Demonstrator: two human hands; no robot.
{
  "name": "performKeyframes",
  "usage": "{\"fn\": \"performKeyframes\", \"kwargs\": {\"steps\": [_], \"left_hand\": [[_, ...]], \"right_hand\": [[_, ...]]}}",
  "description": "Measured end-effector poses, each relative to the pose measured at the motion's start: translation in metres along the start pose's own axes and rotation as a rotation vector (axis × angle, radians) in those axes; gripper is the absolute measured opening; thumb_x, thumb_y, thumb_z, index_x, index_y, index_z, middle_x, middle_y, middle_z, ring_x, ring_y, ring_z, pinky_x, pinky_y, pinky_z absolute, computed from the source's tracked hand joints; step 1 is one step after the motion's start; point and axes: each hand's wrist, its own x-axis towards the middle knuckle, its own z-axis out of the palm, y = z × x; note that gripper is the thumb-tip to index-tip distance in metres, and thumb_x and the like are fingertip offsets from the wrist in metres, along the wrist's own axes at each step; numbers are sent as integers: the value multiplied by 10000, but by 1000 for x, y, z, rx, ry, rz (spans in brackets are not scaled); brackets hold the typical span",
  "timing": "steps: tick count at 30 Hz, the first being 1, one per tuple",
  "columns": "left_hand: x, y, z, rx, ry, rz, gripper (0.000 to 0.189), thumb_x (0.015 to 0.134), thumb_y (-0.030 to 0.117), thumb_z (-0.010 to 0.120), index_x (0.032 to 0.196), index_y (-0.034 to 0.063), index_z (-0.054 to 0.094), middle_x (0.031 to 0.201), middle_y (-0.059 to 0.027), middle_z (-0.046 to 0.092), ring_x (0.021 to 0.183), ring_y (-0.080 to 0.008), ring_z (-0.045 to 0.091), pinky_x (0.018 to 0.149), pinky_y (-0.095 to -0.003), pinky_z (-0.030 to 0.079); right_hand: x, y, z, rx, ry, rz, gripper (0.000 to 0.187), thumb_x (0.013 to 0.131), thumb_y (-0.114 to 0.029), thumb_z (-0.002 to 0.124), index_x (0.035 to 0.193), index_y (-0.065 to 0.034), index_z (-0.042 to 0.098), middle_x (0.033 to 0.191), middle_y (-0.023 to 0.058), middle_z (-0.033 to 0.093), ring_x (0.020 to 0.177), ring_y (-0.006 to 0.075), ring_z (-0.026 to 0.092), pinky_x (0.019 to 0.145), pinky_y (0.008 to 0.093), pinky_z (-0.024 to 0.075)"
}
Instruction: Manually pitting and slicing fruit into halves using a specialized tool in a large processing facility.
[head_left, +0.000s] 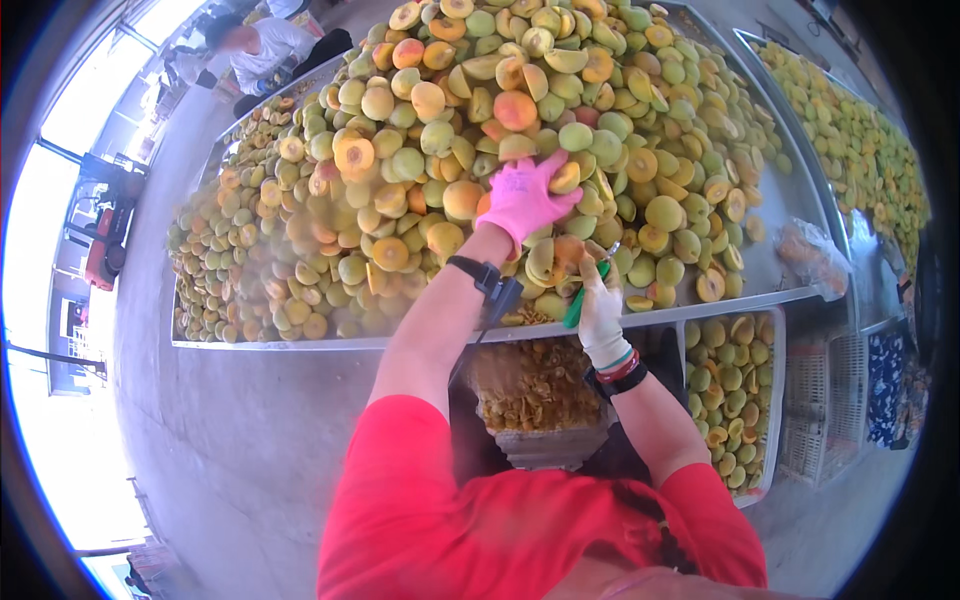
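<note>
My left hand (529, 196), in a pink glove, reaches into a large heap of green, yellow and orange apricots (420, 150). Its thumb and forefinger close around a cut apricot half (564, 178). Lower and to the right, my right hand (602, 306) wears a white glove and grips a green-handled hand tool (581, 298). A short metal tip points up past the fingers; its exact shape is too small to tell. An orange-tinged apricot (568, 251) sits just left of the right fingertips. Many fruits in the heap are halved, some with the stone showing.
The heap lies on a metal-rimmed table (360, 343). Below its edge stand a container of brown scraps (540, 386) and a white crate (776, 405) of apricots. Another fruit-laden table (847, 127) is at right. A person (270, 52) works at far left; a red vehicle (103, 251) stands beyond.
</note>
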Motion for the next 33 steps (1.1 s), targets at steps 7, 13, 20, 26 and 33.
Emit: {"fn": "performKeyframes", "kwargs": {"steps": [7,13,20,26,33], "left_hand": [[-5,33,-39,120,-291,150,703,795,620,663,1331,168,601,1279,-165,582,1204,-365,543,1016,-509,415],[71,-17,-79,122,299,154,436,923,411,596,1229,103,636,1263,-121,634,1143,-333,607,980,-429,467],[160,-57,-82,493,-33,4,374,1006,395,386,1222,161,584,1272,-90,638,1124,-325,634,990,-532,437],[148,-51,-58,309,-73,37,506,998,531,380,1288,157,557,1188,-164,668,1093,-385,636,964,-497,473],[94,-6,-43,11,21,-23,699,906,687,495,1357,157,563,1256,-200,625,1189,-372,583,1011,-459,460]], "right_hand": [[7,-7,-10,65,6,-40,364,1011,-238,609,1330,-82,529,931,18,651,614,99,567,528,255,472],[3,-17,-22,41,-24,14,403,1010,-249,606,1343,-48,501,947,31,632,630,108,569,557,266,481],[-9,-34,-15,56,-42,-6,389,995,-237,614,1317,-48,505,957,43,627,647,105,583,566,258,480],[-21,-43,-1,50,-29,34,409,953,-133,596,1334,-19,500,942,48,643,650,98,570,577,249,476],[-4,-19,-7,-22,-32,-27,442,994,-229,632,1388,-79,503,981,34,643,674,82,586,590,238,488]]}}
